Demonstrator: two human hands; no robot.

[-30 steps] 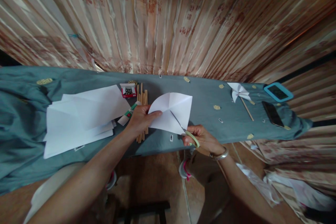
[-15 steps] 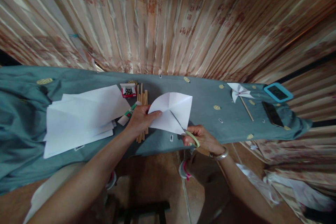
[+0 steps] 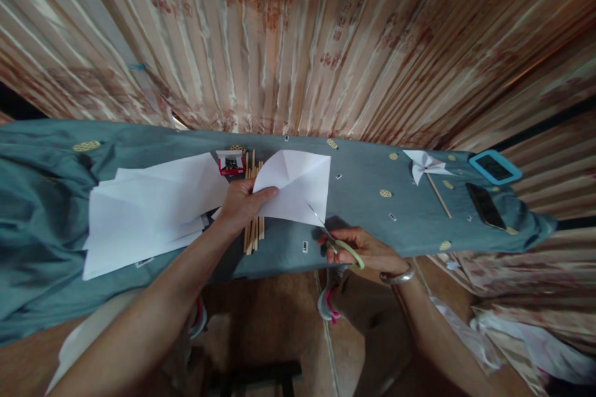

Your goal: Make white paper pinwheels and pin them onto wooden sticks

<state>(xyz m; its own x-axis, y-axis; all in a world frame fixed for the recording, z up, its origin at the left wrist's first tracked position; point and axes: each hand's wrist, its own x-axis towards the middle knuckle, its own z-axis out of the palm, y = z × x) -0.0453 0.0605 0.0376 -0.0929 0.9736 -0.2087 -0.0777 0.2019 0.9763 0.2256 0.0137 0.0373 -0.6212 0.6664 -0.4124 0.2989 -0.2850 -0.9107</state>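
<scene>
My left hand [image 3: 244, 203] pinches the left edge of a white square sheet of paper [image 3: 298, 183], thumb on top, holding it above the table. Crease lines cross the sheet. My right hand [image 3: 356, 248] grips a pair of scissors [image 3: 349, 252] with pale green handles. Their blades point up and left and lie over the sheet's lower right part; I cannot tell whether paper is between them. Under and beside my left hand lie several wooden sticks [image 3: 254, 242]. A small red and white box [image 3: 230, 163] of metal pieces stands open behind them.
A stack of white paper [image 3: 149, 211] lies on the left of the green cloth-covered table [image 3: 367, 167]. On the right are a paper pinwheel [image 3: 426, 164] on a stick, a dark phone [image 3: 485, 205] and a blue-framed device [image 3: 495, 166]. A pleated curtain [image 3: 279, 43] hangs behind.
The sheet in my left hand has shifted left and slightly up. My right hand has drawn the scissors back right and down, so less of the blades overlaps the paper.
</scene>
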